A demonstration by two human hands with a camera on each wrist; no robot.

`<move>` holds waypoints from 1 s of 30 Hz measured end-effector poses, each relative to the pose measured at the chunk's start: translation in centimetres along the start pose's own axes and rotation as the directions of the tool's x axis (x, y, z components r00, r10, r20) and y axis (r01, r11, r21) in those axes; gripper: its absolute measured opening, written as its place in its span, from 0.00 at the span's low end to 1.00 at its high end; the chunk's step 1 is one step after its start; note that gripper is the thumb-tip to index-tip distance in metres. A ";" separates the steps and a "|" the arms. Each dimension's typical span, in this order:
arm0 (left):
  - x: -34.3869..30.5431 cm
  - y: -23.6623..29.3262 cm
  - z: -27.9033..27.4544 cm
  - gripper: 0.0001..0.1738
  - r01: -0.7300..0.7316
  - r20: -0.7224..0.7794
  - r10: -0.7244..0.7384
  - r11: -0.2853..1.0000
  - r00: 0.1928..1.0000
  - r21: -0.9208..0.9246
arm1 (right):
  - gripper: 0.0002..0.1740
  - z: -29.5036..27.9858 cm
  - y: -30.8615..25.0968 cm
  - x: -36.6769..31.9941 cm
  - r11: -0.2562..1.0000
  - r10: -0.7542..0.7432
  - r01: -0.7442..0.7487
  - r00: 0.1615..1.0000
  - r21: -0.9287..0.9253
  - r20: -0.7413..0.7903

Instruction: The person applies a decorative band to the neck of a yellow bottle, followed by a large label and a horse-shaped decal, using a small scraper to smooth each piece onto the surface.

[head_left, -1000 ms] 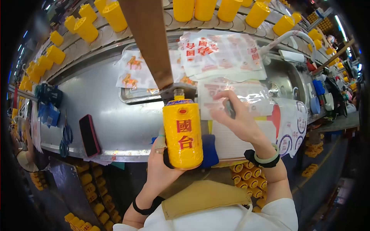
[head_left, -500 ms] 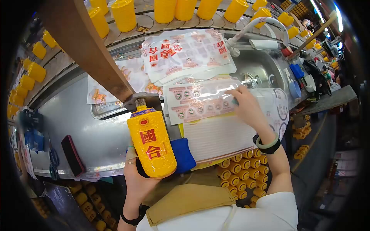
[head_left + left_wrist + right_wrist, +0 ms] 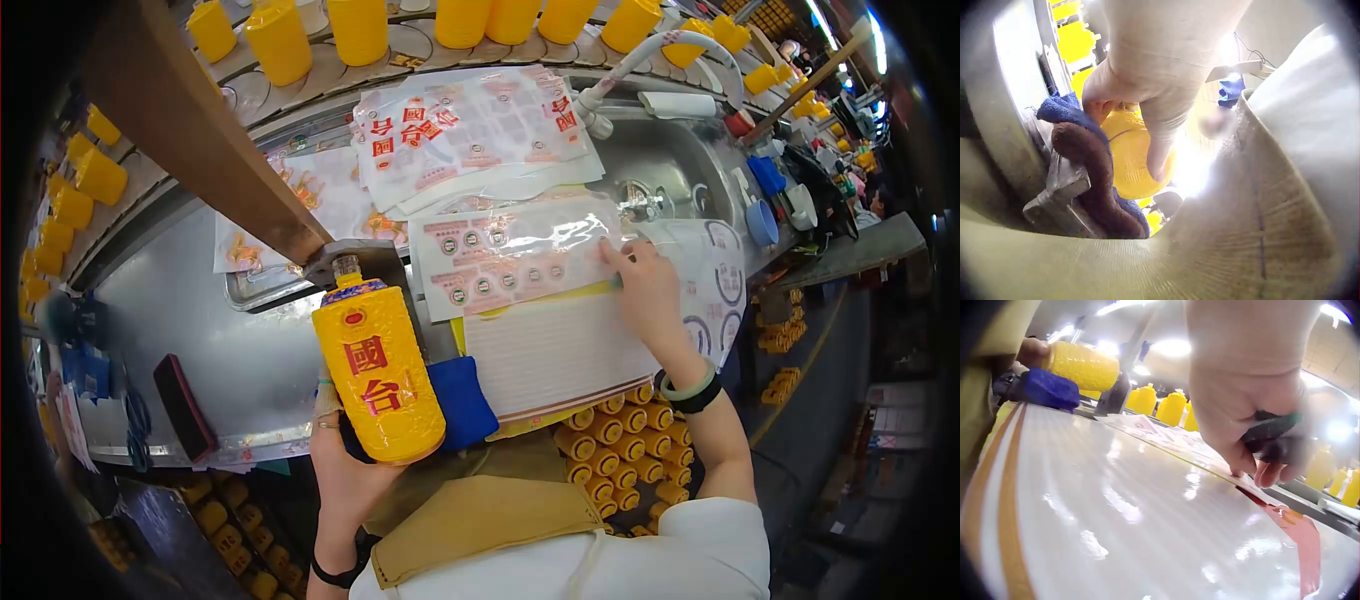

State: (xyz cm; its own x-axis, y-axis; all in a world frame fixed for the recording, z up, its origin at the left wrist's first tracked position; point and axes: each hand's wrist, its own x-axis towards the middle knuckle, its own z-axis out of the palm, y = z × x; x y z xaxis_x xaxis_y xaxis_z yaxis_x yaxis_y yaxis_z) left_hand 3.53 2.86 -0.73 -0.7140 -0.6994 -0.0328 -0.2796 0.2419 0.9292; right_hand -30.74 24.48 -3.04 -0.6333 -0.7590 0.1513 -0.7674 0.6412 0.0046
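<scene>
Here, bottle (image 3: 372,425) held, sheet (image 3: 510,268) touched

Left of the soft blue cloth (image 3: 463,403) tilts the rough-textured, cylindrical yellow bottle; the glossy sticker sheet lies beyond. The left hand (image 3: 345,473) wraps round the bottle's base. The right hand (image 3: 648,302), fingers bent, grips a small dark object (image 3: 1269,433), one fingertip on the sheet, its forearm (image 3: 725,450) slanting past the cloth's right side.

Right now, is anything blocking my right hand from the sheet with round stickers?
Nothing visible does. Your right hand is at the right end of the sticker sheet, apparently touching it; the blue cloth sits aside, by the bottle.
</scene>
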 end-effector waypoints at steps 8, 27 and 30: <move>0.1 0.5 0.0 0.53 0.016 0.003 -0.016 1.000 1.000 -0.011 | 0.20 2.9 9.0 7.3 0.925 0.178 -0.268 0.932 0.270 0.314; -0.2 -0.3 -1.0 0.57 -0.073 0.032 0.069 0.989 0.997 0.125 | 0.14 8.5 11.3 12.6 0.954 0.267 -0.237 0.951 -0.183 0.156; -0.1 -0.1 -0.6 0.52 -0.092 0.020 0.091 0.992 0.996 0.087 | 0.12 1.7 4.0 12.3 0.993 0.081 -0.089 0.991 -0.073 -0.103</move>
State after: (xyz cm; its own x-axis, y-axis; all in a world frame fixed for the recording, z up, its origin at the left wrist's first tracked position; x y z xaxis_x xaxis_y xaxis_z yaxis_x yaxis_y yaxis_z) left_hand 4.07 2.52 -0.61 -0.7490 -0.6610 0.0447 -0.2673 0.3632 0.8925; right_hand -41.73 17.54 -2.86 -0.6796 -0.6889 0.2522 -0.6987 0.7126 0.0634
